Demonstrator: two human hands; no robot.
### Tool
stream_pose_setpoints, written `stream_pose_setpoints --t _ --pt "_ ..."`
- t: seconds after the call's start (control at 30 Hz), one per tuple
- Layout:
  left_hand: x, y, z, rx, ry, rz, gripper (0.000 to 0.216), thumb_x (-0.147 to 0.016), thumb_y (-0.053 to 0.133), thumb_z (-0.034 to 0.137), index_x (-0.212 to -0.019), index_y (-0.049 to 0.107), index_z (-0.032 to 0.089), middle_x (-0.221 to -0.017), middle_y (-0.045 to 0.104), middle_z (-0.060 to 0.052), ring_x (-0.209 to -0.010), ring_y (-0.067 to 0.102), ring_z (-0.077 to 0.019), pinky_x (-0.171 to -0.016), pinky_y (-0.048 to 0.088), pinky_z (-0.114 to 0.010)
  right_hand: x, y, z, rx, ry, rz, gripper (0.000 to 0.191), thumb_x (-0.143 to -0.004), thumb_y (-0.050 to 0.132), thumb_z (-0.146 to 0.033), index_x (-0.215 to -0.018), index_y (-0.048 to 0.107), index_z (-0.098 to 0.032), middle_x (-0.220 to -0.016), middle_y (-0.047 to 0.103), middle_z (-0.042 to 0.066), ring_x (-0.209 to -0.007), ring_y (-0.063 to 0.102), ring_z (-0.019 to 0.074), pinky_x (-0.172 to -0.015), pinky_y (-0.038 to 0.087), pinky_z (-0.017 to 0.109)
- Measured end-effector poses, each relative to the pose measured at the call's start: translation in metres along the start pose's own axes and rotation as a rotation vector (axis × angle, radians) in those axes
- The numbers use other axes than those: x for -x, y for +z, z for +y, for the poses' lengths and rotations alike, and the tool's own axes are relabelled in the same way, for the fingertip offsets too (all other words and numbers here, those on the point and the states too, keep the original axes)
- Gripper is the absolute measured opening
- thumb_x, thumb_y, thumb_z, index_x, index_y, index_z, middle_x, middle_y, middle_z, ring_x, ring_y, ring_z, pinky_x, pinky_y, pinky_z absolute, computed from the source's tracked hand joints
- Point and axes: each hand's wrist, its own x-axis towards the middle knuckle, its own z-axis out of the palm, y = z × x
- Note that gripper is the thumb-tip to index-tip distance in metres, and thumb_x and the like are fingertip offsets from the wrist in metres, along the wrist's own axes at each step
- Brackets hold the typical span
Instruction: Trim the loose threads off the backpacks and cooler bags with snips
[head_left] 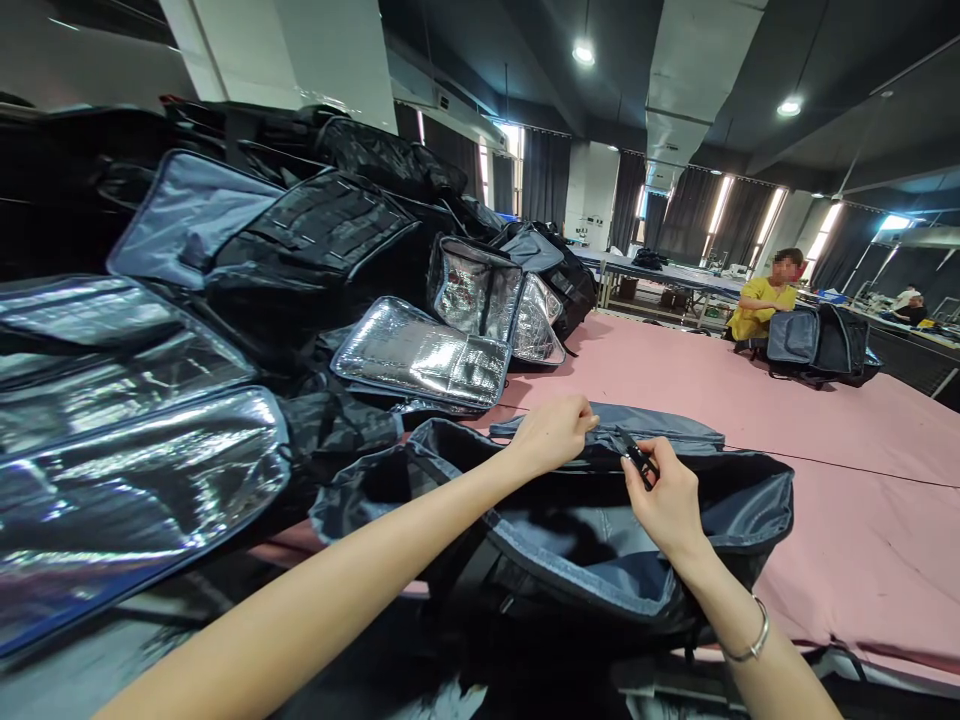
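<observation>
A black bag [592,590] with grey-blue lining stands open in front of me, its mouth facing up. Over its far rim, my left hand [551,432] is closed, fingertips pinched at the bag's grey flap [652,425]; whatever lies between them is too small to make out. My right hand [664,495] grips small black thread snips [636,456] above the opening. Their tip points up and left, close to the left fingertips but apart from them. A metal bracelet [752,632] circles my right wrist.
Bags with silver foil lining [427,355] and black camouflage bags [315,225] are heaped along the left. Pink cloth [847,430] covers the table. Across it, a person in yellow [761,300] sits behind another black bag [817,340].
</observation>
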Motion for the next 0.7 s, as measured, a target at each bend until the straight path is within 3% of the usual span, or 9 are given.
stream_pose_setpoints --t 0.53,0.7 --pt "0.0000 0.0009 -0.0021 0.009 0.008 -0.008 0.019 -0.082 0.043 0.027 -0.076 0.058 0.018 -0.077 0.065 -0.004 -0.075 0.059 -0.0188 -0.062 0.036 -0.026 0.0017 -0.0006 0.0013 -0.040 0.029 0.029 0.012 -0.081 0.050 -0.029 -0.089 0.050 -0.019 -0.070 0.058 -0.001 -0.058 0.055 0.0108 -0.056 0.045 0.021" --pt "-0.0065 -0.0002 -0.0047 0.045 -0.059 -0.108 0.020 -0.080 0.043 0.030 -0.074 0.058 0.018 -0.073 0.063 -0.003 -0.072 0.057 -0.0175 -0.060 0.035 -0.025 0.0072 0.0068 0.0068 -0.073 0.026 0.076 0.016 -0.082 0.049 -0.032 -0.091 0.051 -0.018 -0.072 0.058 0.000 -0.057 0.053 0.0103 -0.055 0.045 0.021"
